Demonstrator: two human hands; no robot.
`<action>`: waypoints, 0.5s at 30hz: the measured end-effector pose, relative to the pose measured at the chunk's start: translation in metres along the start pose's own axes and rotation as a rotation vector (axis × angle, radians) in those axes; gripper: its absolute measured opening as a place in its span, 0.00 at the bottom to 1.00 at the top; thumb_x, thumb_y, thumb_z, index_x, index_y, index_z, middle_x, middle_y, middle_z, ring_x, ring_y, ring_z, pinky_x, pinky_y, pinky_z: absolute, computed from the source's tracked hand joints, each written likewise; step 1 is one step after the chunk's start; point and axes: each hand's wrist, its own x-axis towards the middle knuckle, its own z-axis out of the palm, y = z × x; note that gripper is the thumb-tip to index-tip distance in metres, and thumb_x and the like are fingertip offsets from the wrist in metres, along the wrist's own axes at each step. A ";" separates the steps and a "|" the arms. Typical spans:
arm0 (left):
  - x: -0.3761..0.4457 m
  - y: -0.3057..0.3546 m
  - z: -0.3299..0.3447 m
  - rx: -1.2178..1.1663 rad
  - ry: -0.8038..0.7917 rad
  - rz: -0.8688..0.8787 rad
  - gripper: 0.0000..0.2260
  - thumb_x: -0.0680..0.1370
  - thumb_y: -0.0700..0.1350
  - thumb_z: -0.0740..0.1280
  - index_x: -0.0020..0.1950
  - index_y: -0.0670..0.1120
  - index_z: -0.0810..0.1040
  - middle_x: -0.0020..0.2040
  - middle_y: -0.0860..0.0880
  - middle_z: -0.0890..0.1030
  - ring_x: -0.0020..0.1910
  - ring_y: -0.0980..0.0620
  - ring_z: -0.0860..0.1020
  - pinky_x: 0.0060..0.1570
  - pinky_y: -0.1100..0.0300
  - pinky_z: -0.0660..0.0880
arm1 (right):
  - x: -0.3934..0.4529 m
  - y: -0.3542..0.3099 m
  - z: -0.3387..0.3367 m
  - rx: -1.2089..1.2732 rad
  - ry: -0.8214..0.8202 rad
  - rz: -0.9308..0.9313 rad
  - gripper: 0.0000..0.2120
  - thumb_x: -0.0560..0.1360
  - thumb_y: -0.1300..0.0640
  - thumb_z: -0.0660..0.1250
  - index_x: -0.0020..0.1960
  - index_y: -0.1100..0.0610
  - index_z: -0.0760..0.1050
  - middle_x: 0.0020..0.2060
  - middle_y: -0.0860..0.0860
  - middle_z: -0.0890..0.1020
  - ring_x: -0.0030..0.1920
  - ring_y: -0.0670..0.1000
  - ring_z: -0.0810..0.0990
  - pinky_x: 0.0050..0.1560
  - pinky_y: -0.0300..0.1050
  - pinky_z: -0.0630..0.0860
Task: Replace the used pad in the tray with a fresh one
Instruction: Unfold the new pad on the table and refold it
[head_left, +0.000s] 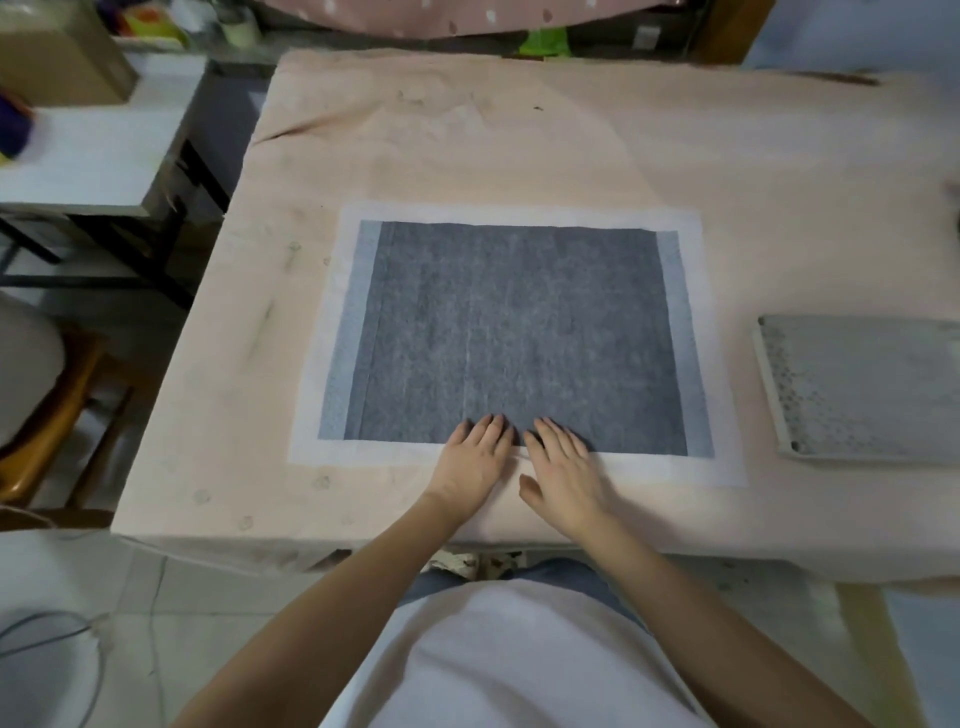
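A large pad (519, 332) with a dark grey centre and a white border lies spread flat in the middle of the table. My left hand (475, 460) and my right hand (563, 467) rest side by side on its near edge, fingers straight and flat on the pad. At the right edge of the table lies a grey patterned tray-like slab (862, 389), partly cut off by the frame; I cannot tell whether it is a tray or a folded pad.
The table wears a stained pinkish cloth (467, 150). A white side table (93, 156) with a cardboard box (57, 52) stands at the far left. A wooden chair (47, 415) is at the left, cables (62, 639) on the floor.
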 end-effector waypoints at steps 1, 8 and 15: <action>0.000 -0.001 -0.002 -0.007 0.040 0.009 0.21 0.81 0.41 0.53 0.74 0.40 0.62 0.74 0.40 0.63 0.74 0.44 0.61 0.72 0.49 0.56 | 0.001 -0.003 -0.001 0.002 0.011 0.010 0.28 0.78 0.51 0.57 0.75 0.59 0.57 0.76 0.56 0.58 0.76 0.53 0.55 0.75 0.49 0.47; -0.008 -0.012 -0.009 -0.030 0.291 0.041 0.07 0.70 0.42 0.62 0.40 0.44 0.80 0.43 0.45 0.82 0.40 0.46 0.82 0.42 0.58 0.78 | -0.004 -0.005 -0.006 0.006 0.157 0.106 0.21 0.67 0.64 0.72 0.59 0.63 0.78 0.61 0.60 0.79 0.61 0.58 0.78 0.61 0.53 0.74; -0.010 -0.009 0.001 -0.076 0.058 0.009 0.25 0.78 0.51 0.60 0.71 0.38 0.65 0.72 0.39 0.66 0.72 0.42 0.63 0.72 0.49 0.55 | -0.007 0.008 -0.009 0.029 0.249 0.160 0.12 0.63 0.66 0.76 0.45 0.61 0.81 0.47 0.57 0.83 0.47 0.58 0.83 0.46 0.49 0.80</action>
